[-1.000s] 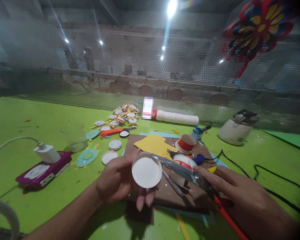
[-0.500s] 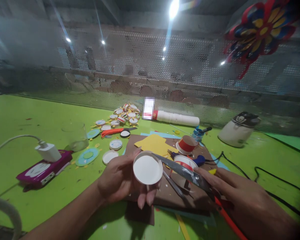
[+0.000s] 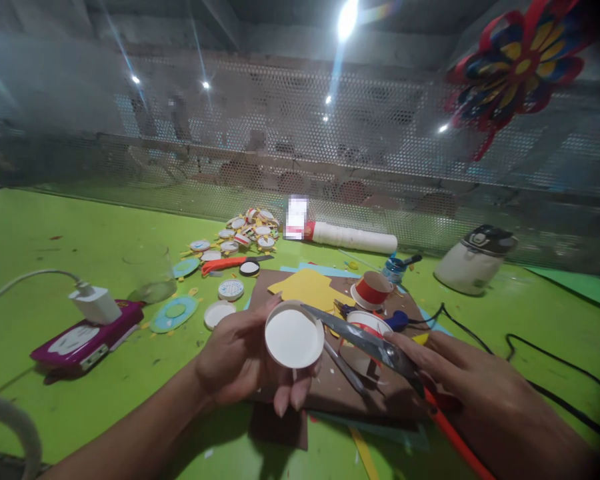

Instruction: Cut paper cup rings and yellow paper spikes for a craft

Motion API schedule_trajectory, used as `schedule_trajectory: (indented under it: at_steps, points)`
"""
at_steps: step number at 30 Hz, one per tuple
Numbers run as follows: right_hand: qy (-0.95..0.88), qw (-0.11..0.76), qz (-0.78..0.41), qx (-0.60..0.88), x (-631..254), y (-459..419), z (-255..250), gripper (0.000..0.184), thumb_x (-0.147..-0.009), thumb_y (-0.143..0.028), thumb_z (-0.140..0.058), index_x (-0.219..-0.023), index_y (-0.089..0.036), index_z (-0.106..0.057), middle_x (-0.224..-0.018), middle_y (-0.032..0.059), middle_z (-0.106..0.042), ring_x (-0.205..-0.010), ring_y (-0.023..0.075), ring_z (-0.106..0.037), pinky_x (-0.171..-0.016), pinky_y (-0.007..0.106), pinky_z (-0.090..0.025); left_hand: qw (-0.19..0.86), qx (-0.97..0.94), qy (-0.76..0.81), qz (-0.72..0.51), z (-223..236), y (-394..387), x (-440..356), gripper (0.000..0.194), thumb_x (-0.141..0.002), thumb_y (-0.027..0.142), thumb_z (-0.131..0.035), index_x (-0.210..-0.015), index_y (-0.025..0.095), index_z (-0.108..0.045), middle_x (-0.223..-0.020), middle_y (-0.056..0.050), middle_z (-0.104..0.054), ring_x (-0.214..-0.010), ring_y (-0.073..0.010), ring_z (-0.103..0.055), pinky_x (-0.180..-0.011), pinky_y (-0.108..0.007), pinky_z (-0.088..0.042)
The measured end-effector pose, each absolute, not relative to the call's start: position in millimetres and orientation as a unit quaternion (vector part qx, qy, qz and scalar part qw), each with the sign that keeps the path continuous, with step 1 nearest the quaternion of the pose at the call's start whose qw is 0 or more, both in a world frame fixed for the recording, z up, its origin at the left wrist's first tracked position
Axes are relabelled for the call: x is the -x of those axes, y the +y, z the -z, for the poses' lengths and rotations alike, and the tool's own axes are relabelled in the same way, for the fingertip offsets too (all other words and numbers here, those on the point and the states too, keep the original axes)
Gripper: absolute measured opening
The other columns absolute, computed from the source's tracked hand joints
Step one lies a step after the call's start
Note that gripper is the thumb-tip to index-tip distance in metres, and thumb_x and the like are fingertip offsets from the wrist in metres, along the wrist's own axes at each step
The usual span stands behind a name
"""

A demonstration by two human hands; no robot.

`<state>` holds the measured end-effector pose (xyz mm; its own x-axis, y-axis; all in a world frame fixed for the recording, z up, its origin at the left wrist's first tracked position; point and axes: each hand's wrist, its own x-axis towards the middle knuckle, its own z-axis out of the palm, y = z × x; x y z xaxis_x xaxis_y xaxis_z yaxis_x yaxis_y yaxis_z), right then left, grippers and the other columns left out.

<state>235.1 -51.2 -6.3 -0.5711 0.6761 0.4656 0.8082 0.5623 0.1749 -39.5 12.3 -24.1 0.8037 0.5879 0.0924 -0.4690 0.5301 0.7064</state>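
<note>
The left hand [image 3: 235, 357] grips a shallow white cup [image 3: 294, 338] over a brown sheet [image 3: 330, 400]; the right hand [image 3: 473, 373] clasps scissors [image 3: 365, 340] at its rim. From here, the blue-printed disc [image 3: 231, 289] is unreadable.

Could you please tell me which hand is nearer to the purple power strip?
Left. The left hand, holding the shallow white cup, is to the right of the purple power strip; the right hand, holding the scissors, lies farther right.

Background dim; overhead lamp [image 3: 348, 20] glares, streaking downward; mesh screen [image 3: 395, 163] looks hazy; soft shadow falls on green table [image 3: 90, 230]; right edge vignettes
</note>
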Motion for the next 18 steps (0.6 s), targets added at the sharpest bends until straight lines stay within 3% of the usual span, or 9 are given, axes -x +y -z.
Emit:
schedule_trajectory:
  at_steps: [6, 11, 18]
  points:
    - [-0.867, 0.169, 0.139, 0.448, -241.4, -52.6, 11.4, 0.048, -0.085, -0.012, -0.049, -0.133, -0.022, -0.046, -0.086, 0.0079, -0.061, -0.064, 0.0202, -0.063, -0.052, 0.032, -0.050, 0.874, -0.375, 0.076, -0.300, 24.9, 11.9, 39.8, 0.058, -0.089, 0.051, -0.039, -0.090, 0.001, -0.068, -0.071, -0.015, -0.067, -0.055, -0.0207, -0.068, -0.037, -0.022, -0.048]
    - [-0.874, 0.152, 0.111, 0.449, -249.2, -52.0, 17.2, 0.056, -0.083, -0.012, -0.056, -0.137, -0.023, -0.041, -0.089, 0.0065, -0.061, -0.068, 0.0185, -0.065, -0.055, 0.029, -0.051, 0.877, -0.359, 0.049, -0.315, 26.8, 14.9, 42.1, 0.051, -0.091, 0.047, -0.038, -0.096, 0.006, -0.066, -0.077, -0.015, -0.069, -0.059, -0.0222, -0.070, -0.039, -0.022, -0.050]
    - [-0.851, 0.220, 0.078, 0.471, -253.1, -56.8, 19.7, 0.047, -0.084, -0.015, -0.055, -0.127, -0.030, -0.047, -0.115, 0.0071, -0.067, -0.101, 0.0235, -0.066, -0.074, 0.033, -0.057, 0.852, -0.391, 0.070, -0.341, 22.4, 12.5, 42.7, 0.046, -0.089, 0.045, -0.041, -0.102, 0.007, -0.064, -0.079, -0.014, -0.067, -0.061, -0.0218, -0.068, -0.041, -0.024, -0.051]
